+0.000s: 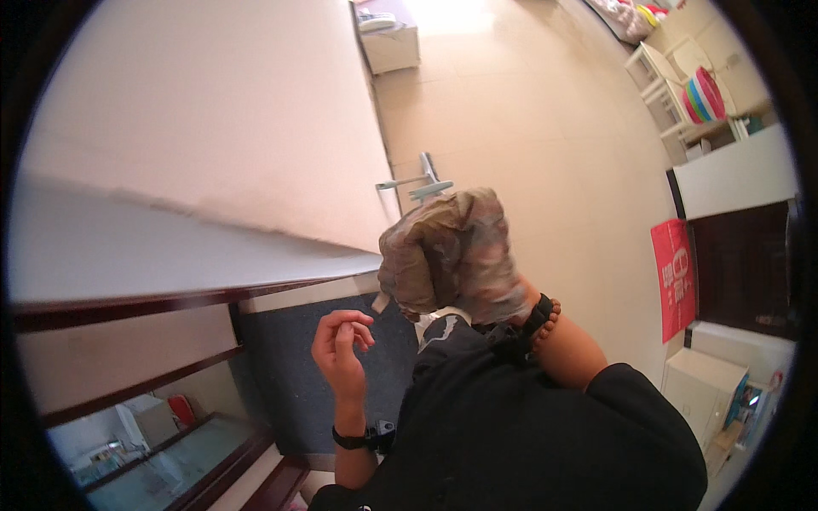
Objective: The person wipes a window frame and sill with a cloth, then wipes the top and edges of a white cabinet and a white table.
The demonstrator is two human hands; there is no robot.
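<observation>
My right hand [528, 299] is against a bulky, crumpled bundle of brown cloth [441, 255] in front of my body. Its fingers are blurred and partly covered by the bundle, which hangs above the floor. A pale tab or strap end [381, 302] sticks out at the bundle's lower left. My left hand [344, 342] is raised to the left of the bundle, apart from it. Nothing is in it, and its fingers are loosely curled with gaps between them.
A grey-blue mat [307, 345] lies below my left hand by a dark red door frame [160, 300]. A long-handled cleaning tool [429, 182] stands by the white wall [223, 128]. To the right are white chairs [664, 83] and a red mat [674, 281] bearing writing.
</observation>
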